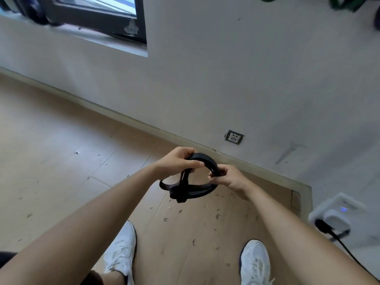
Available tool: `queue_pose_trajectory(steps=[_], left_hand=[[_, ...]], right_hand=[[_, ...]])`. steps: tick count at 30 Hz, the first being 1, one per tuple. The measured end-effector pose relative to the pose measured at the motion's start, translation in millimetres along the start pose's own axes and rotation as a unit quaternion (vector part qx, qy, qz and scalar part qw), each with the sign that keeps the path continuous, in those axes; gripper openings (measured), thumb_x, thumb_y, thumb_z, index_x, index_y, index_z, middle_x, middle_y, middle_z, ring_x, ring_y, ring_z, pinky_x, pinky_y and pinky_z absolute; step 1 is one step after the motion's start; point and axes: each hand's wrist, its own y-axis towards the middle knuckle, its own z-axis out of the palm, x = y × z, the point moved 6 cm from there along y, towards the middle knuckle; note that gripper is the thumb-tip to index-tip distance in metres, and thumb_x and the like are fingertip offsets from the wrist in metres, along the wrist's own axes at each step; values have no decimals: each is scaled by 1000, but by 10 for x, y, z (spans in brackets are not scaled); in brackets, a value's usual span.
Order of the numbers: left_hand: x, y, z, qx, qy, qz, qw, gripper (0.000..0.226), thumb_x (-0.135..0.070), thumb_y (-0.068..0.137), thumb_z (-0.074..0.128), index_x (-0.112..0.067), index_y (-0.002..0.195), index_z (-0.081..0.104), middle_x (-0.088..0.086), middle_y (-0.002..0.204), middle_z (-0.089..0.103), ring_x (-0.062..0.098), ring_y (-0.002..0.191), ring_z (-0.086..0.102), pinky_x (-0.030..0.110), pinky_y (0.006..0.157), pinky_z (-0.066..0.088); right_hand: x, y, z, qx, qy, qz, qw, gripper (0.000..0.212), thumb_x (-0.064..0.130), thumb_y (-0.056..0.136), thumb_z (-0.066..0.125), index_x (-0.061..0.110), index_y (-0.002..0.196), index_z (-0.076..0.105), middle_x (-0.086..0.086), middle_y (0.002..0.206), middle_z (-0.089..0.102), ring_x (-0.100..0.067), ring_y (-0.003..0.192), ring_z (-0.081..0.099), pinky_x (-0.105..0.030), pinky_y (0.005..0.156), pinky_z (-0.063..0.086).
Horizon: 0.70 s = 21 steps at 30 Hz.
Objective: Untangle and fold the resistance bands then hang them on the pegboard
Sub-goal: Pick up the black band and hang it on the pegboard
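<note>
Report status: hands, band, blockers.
Left hand and right hand both grip black resistance band, held over floor. Loops bunched at its lower end. No obstruction seen.

Black resistance band point(193, 190), white sneakers point(121, 249) — pale wood floor point(51, 161)

White wall point(236, 83), wood floor point(61, 151), window point(98, 15)

No text, label, brand or number can be read anywhere in the view. Any marking on the wall socket point(234, 137) or the white plug-in device point(337, 214) is too blurred to tell.
</note>
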Motion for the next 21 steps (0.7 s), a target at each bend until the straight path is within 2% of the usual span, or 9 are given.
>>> queue_pose_trajectory(steps=[3,6,10,13,16,18,21], left_hand=[[-43,-81,-178,-22,5,3,1000,32,-22,94,74,7,103,64,2,77,59,15,74,57,33,74,45],[-76,-124,-288,-25,48,-5,999,30,-28,96,70,-1,108,68,0,81,64,13,74,56,30,73,44],[-240,-97,-166,28,150,-6,988,21,-34,103,58,-16,110,67,0,84,68,9,72,59,23,69,46],[-499,-41,8,64,211,3,975,31,-37,107,46,-10,109,62,0,80,61,12,71,57,27,70,48],[-884,16,23,47,185,36,981,33,-36,108,45,-6,107,60,1,75,56,15,70,61,24,68,50],[-1174,44,-67,13,147,58,987,31,-33,107,48,-7,108,64,1,75,55,16,72,65,22,71,51],[-1651,107,-220,-36,111,104,988,25,-32,104,56,-12,110,70,1,75,56,16,72,64,30,77,50]], right_hand=[[186,-35,-58,-10,49,-12,999,17,8,83,80,7,98,73,-11,101,77,-23,97,73,-36,93,56],[496,-80,-228,-37,72,-33,996,15,4,85,79,5,97,71,-17,95,76,-30,94,74,-38,91,60],[1025,-144,-488,-78,24,-94,992,16,8,87,78,10,102,74,-2,87,74,-16,84,71,-30,83,59],[1391,-215,-676,-124,-1,-141,982,19,11,86,80,13,105,75,-2,93,76,-12,87,71,-27,80,55],[1694,-352,-918,-150,-6,-172,974,18,14,87,79,17,104,75,-14,98,74,-25,87,70,-44,81,57],[1867,-461,-1129,-153,-16,-171,973,18,12,89,77,15,106,73,-14,97,72,-19,87,68,-44,85,57],[2146,-641,-1429,-126,-22,-168,977,17,9,91,74,14,107,72,-3,91,67,-14,85,65,-42,87,58]])
